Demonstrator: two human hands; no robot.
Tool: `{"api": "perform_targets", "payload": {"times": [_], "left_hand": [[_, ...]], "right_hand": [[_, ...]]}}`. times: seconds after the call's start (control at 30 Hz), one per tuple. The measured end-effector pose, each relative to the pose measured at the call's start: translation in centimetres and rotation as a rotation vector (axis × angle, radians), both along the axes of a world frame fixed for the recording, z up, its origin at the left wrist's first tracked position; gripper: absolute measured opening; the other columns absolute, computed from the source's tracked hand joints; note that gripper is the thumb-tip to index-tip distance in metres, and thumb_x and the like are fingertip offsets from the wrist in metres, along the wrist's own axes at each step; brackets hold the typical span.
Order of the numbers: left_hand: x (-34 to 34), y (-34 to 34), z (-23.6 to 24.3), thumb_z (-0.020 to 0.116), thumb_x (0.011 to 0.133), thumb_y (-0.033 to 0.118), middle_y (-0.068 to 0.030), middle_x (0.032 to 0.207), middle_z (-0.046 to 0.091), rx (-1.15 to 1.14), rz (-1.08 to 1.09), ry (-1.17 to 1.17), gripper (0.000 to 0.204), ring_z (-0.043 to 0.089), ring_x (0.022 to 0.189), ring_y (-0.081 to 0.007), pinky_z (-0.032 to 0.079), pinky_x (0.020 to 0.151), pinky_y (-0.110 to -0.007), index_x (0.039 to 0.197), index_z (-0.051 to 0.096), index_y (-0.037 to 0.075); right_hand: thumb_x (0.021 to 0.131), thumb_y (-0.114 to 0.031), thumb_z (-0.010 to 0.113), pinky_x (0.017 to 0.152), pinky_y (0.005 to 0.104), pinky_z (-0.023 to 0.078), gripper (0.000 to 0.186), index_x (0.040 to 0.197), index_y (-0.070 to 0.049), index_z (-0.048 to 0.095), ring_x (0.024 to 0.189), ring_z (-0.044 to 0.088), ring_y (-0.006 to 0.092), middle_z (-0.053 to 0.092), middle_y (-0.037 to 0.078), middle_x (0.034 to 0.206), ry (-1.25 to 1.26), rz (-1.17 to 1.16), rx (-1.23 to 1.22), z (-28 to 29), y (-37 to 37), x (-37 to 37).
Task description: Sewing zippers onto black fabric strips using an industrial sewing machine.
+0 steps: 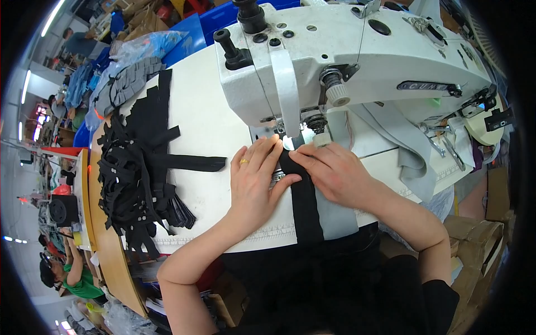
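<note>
A white sewing machine (357, 61) spans the top of the view, with a small light glowing at its needle area. A black fabric strip (305, 206) runs from the needle area toward me, lying along a grey fabric piece (334, 215). My left hand (254, 176), a yellow ring on one finger, lies beside the strip with its fingers stretched to the needle area and its thumb on the strip's edge. From the right, my right hand (338, 173) bends over the grey piece, its fingertips pinching the black strip close to the presser foot. The foot is partly hidden.
A heap of black strap pieces (131, 173) covers the table's left side. Grey fabric (413, 153) hangs over the right side, near scissors (453, 153). A cardboard box (474, 262) stands at lower right. Farther left, a person in green (84, 282) is beside a wooden table (106, 223).
</note>
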State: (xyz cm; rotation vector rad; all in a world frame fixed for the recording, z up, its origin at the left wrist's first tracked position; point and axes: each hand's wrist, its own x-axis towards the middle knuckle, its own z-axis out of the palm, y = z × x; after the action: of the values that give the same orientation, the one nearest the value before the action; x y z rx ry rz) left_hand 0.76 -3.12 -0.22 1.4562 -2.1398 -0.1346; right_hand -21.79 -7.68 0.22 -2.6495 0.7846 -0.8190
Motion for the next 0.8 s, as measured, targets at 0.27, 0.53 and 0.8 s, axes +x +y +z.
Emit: {"api": "perform_targets", "payload": {"times": [0.27, 0.53, 0.8], "left_hand": [[0.1, 0.0, -0.3, 0.081, 0.088, 0.04, -0.0155, 0.142, 0.059, -0.011, -0.019, 0.01, 0.068, 0.055, 0.134, -0.0346, 0.034, 0.115, -0.051, 0.138, 0.061, -0.002], [0.4, 0.0, -0.7, 0.083, 0.087, 0.026, -0.0181, 0.139, 0.061, 0.026, -0.061, 0.176, 0.057, 0.057, 0.13, -0.0363, 0.038, 0.111, -0.048, 0.132, 0.065, -0.004], [-0.1, 1.3, 0.3, 0.08, 0.091, 0.017, -0.0146, 0.123, 0.063, 0.008, 0.089, 0.361, 0.034, 0.058, 0.118, -0.0293, 0.044, 0.102, -0.04, 0.118, 0.068, 0.0]], "right_hand": [[0.079, -0.002, 0.073, 0.088, 0.0408, 0.053, 0.044, 0.122, -0.004, 0.068, 0.109, 0.065, 0.0279, 0.069, 0.009, 0.117, -0.045, -0.017, -0.049, -0.4, -0.2, 0.1], [0.077, 0.0, 0.072, 0.084, 0.0396, 0.052, 0.034, 0.11, -0.005, 0.069, 0.107, 0.065, 0.027, 0.07, 0.007, 0.112, -0.081, -0.049, -0.099, -0.5, -0.1, -0.2], [0.081, 0.001, 0.072, 0.075, 0.0391, 0.053, 0.025, 0.105, -0.005, 0.069, 0.093, 0.066, 0.0283, 0.069, 0.008, 0.099, -0.227, -0.15, -0.056, 0.2, 3.3, -1.3]]}}
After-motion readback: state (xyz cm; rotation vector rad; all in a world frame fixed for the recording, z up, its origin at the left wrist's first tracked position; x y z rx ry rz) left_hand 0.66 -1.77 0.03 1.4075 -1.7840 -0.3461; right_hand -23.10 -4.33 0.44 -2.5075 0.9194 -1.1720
